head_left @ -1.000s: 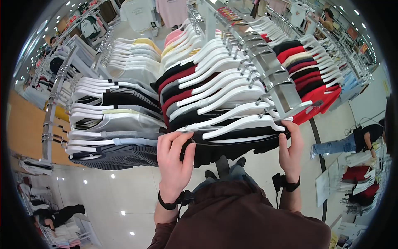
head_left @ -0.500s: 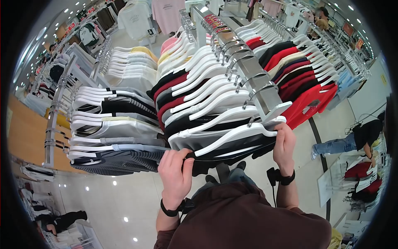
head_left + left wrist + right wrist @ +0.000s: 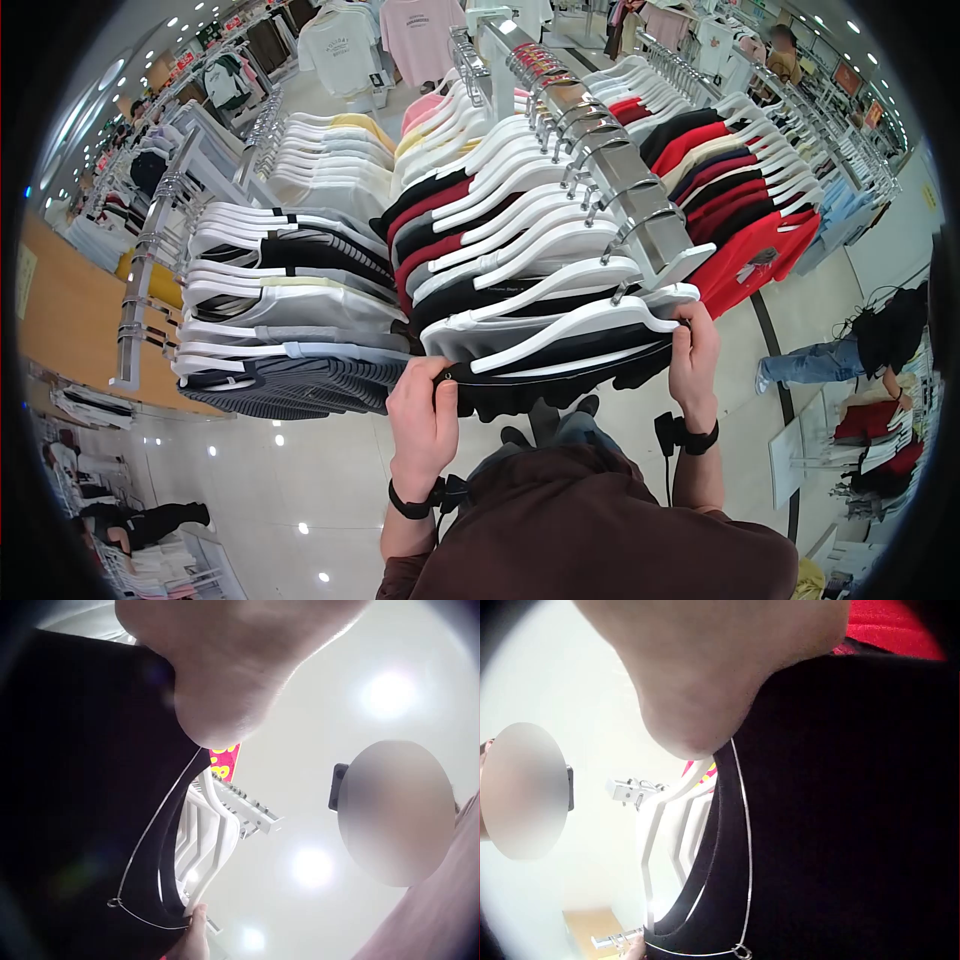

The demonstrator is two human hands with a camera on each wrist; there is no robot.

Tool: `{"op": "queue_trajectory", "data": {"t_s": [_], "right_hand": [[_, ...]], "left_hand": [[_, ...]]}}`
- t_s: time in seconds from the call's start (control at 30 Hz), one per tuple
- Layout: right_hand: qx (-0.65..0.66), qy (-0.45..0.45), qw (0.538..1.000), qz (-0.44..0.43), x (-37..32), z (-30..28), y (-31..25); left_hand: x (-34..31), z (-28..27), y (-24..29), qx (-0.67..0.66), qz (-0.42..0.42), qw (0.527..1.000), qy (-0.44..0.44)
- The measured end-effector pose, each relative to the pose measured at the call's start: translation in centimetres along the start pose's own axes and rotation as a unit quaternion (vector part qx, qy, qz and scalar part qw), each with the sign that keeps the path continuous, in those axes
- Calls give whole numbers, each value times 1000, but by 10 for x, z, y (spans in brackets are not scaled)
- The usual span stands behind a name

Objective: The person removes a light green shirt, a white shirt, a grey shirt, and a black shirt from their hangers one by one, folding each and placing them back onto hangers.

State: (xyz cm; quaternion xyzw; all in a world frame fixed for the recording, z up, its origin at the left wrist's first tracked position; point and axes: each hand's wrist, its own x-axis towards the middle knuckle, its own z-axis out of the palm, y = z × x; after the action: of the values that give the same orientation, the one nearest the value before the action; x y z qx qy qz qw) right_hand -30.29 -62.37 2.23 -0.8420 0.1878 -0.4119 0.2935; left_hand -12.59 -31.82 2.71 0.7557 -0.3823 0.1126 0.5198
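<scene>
A black top [image 3: 515, 392] hangs on a white hanger [image 3: 575, 328] at the near end of the metal rail [image 3: 640, 225]. In the head view my left hand [image 3: 422, 412] grips its left shoulder, thumb on the near side. My right hand [image 3: 693, 365] holds the opposite shoulder by the hanger's end. Along the neckline runs a thin silver chain [image 3: 142, 838] with a small ring [image 3: 114, 902], seen in the left wrist view. The right wrist view shows the black fabric [image 3: 855, 810] hanging below that hand. The fingers behind the shoulders are partly hidden.
Behind the black top, several garments hang closely on white hangers. Striped tops [image 3: 320, 385] hang on the left rail, and a red shirt [image 3: 755, 260] hangs to the right. A person in jeans [image 3: 820, 360] stands at another rack at right.
The front hanger and black top have shifted left and away from the grey garment behind, which shows more. Both hands have moved with it, and the left fingers have closed on the shoulder.
</scene>
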Motion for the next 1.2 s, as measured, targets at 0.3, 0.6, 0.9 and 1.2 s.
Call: {"op": "queue_trajectory", "data": {"t_s": [0.3,0.6,0.9,1.2], "right_hand": [[7,-6,998,69,-12,-5,31],[140,-14,980,138,-24,1,37],[402,87,831,375,-45,26,70],[516,101,740,418,-37,29,55]], "left_hand": [[-5,-5,-3,13,-31,999,-27],[-15,-10,-1,13,-33,999,9],[-21,-19,5,28,-38,999,23],[-20,-16,7,0,-76,997,-14]]}}
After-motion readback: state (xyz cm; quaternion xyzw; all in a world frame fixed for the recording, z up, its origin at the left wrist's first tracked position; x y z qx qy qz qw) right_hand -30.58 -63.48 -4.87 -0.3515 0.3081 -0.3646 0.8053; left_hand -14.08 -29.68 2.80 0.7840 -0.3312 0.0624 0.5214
